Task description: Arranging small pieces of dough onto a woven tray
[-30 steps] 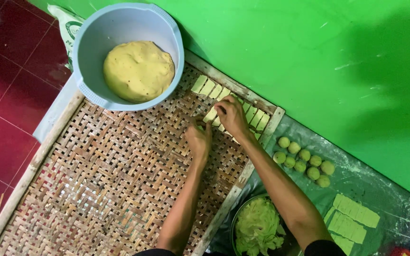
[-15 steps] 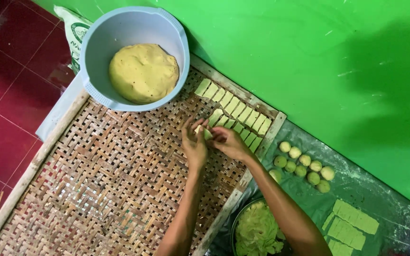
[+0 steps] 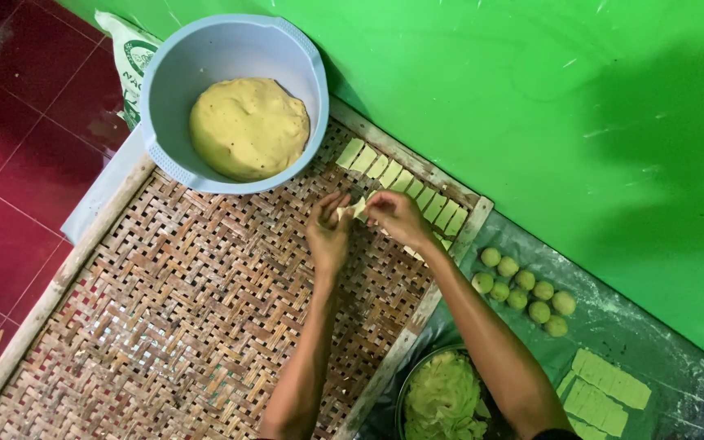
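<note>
My left hand (image 3: 327, 232) and my right hand (image 3: 397, 216) meet over a woven bamboo tray (image 3: 173, 326), both pinching one small pale-yellow dough strip (image 3: 356, 209) between their fingertips. Just beyond them a row of several flat dough strips (image 3: 405, 183) lies along the tray's far edge. A light-blue plastic basin (image 3: 303, 73) holding a big lump of yellow dough (image 3: 248, 127) sits on the tray's far left corner.
Right of the tray, on a dark plastic sheet (image 3: 653, 342), lie several small green dough balls (image 3: 527, 289) and flat dough rectangles (image 3: 609, 383). A dark bowl of shredded green filling (image 3: 446, 399) stands near my right arm. Green wall behind, red tile floor left.
Both hands lifted off the row of strips and came together slightly left, now holding one strip between them. The view shifted a little.
</note>
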